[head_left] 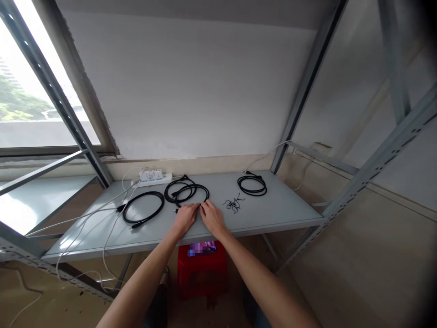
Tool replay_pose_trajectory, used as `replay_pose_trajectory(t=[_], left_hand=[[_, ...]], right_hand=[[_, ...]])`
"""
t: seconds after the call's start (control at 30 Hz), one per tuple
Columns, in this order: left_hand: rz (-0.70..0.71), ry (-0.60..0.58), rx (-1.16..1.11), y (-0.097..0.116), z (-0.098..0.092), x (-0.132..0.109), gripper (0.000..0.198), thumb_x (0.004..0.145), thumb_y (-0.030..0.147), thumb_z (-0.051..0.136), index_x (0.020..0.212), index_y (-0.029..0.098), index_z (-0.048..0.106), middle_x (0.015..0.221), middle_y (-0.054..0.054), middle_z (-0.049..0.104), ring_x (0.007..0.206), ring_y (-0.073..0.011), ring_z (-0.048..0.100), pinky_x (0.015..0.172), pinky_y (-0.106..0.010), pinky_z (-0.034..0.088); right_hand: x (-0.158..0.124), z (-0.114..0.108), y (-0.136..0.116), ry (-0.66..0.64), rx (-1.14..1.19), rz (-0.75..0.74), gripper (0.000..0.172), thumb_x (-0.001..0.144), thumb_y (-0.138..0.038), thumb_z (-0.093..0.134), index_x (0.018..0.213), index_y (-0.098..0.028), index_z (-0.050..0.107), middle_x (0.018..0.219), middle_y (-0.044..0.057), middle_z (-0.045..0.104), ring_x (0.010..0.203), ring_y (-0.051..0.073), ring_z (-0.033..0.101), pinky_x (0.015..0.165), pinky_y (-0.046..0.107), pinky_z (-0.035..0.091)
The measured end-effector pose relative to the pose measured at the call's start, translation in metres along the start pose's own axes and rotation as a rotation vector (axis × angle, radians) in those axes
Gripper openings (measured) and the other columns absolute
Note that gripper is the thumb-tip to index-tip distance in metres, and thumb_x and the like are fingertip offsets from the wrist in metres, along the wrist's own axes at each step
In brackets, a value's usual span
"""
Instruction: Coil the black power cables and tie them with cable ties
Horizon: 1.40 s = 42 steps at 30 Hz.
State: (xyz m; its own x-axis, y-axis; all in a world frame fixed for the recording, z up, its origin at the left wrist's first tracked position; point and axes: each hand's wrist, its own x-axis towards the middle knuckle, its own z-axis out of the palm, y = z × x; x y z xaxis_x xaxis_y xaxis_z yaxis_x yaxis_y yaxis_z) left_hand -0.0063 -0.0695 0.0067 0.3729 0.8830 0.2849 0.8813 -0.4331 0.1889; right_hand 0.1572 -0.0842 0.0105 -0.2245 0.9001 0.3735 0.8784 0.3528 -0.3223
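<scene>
My left hand (185, 217) and my right hand (212, 216) meet on the grey shelf (273, 209), fingers pinched on the near edge of a black coiled cable (192, 188). A second black coil (174, 187) overlaps it behind. Left of them lies a larger black coil (144, 207). Another coiled black cable (252, 185) rests at the back right. A small pile of black twist ties (233, 203) sits just right of my right hand.
A white power strip (152, 177) with white plugs stands at the back, with white cords (102, 218) trailing off the left edge. Slanted metal rack posts (303, 86) frame the shelf. A red stool (202, 269) stands below it. A window is at left.
</scene>
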Motion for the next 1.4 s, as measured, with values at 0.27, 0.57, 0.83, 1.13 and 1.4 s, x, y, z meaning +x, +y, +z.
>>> replay_pose_trajectory(t=[0.27,0.57,0.83,1.13,1.4], left_hand=[[-0.015,-0.032,0.016,0.003,-0.004,-0.003,0.037,0.102,0.018,0.042,0.130,0.022,0.066,0.116,-0.010,0.075,0.104,-0.0235,0.070,0.094,-0.033,0.048],[0.001,-0.017,0.016,0.003,-0.003,-0.004,0.039,0.102,0.018,0.042,0.135,0.022,0.063,0.118,-0.010,0.074,0.105,-0.0229,0.069,0.093,-0.032,0.049],[-0.007,-0.060,0.037,0.002,0.000,-0.002,0.039,0.101,0.018,0.041,0.134,0.022,0.064,0.115,-0.010,0.075,0.103,-0.0239,0.069,0.092,-0.033,0.049],[-0.002,-0.071,0.012,0.001,0.001,-0.002,0.041,0.102,0.019,0.043,0.137,0.023,0.063,0.121,-0.010,0.074,0.108,-0.0237,0.070,0.092,-0.031,0.049],[0.002,-0.053,0.029,0.001,0.001,-0.001,0.044,0.100,0.017,0.045,0.141,0.024,0.061,0.119,-0.009,0.074,0.107,-0.0233,0.070,0.090,-0.030,0.050]], right_hand=[[-0.002,-0.001,-0.004,0.019,-0.028,-0.020,0.024,0.109,-0.029,0.042,0.109,-0.022,0.065,0.112,0.007,0.063,0.092,0.018,0.063,0.070,0.028,0.040],[-0.003,-0.004,-0.004,0.038,-0.031,-0.017,0.025,0.109,-0.030,0.042,0.107,-0.022,0.065,0.109,0.006,0.063,0.088,0.017,0.062,0.070,0.027,0.039],[-0.002,-0.003,-0.004,0.010,-0.006,-0.017,0.021,0.107,-0.026,0.042,0.108,-0.021,0.062,0.109,0.007,0.066,0.088,0.018,0.064,0.069,0.029,0.038],[0.003,0.000,0.003,0.006,0.121,0.054,0.021,0.099,-0.025,0.052,0.085,-0.021,0.067,0.091,0.003,0.071,0.076,0.015,0.061,0.065,0.026,0.032],[0.008,0.001,0.009,-0.010,0.618,0.178,0.027,0.089,-0.023,0.052,0.064,-0.018,0.063,0.061,0.000,0.062,0.060,0.013,0.054,0.060,0.024,0.035]])
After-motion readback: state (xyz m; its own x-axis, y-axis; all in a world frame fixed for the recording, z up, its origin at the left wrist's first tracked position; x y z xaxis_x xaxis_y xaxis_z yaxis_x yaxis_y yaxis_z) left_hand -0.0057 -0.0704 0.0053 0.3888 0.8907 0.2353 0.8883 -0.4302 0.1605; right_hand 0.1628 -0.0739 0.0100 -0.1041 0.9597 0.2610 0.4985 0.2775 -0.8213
